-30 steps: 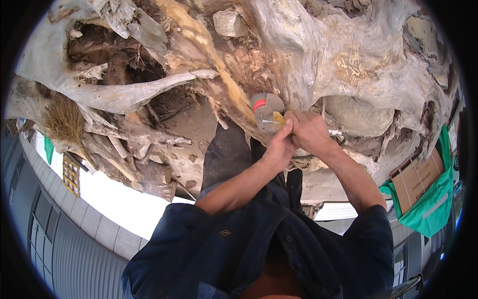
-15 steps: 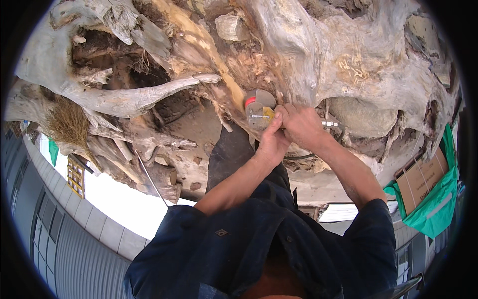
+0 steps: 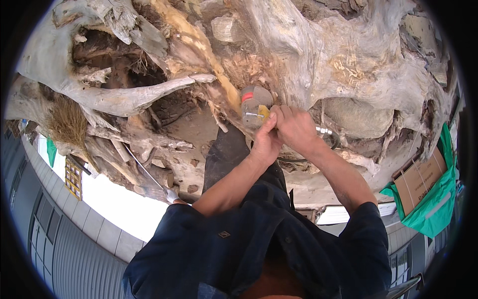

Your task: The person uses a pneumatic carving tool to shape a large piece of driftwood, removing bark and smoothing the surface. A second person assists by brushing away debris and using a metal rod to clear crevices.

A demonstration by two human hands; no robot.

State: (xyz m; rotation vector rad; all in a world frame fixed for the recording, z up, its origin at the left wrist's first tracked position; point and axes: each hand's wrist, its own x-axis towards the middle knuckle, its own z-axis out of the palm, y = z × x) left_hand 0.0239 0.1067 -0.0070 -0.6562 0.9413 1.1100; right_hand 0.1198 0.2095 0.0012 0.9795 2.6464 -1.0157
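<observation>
Both my hands are closed together round a handheld air grinder [image 3: 255,102] with a rounded, dusty grey head, a red band and a yellow patch. Its head lies against the wood of a big, weathered tree root [image 3: 294,45], in front of my knee. My right hand [image 3: 296,127] wraps the body from the right, next to a metal hose fitting [image 3: 323,130]. My left hand [image 3: 267,141] grips from the near left, thumb up along the tool. My fingers hide most of the body.
At left, another person's gloved hand [image 3: 172,195] holds a thin metal rod [image 3: 144,168] against the roots. A dark hose [image 3: 294,160] loops by my hands. Dry twigs [image 3: 68,122] hang at far left. A cardboard box [image 3: 419,179] in green sheeting [image 3: 437,212] stands at right.
The view has shifted slightly. My hands and the grinder keep nearly the same place on the root. At left, the rod has moved and a gloved hand on it has come into view.
</observation>
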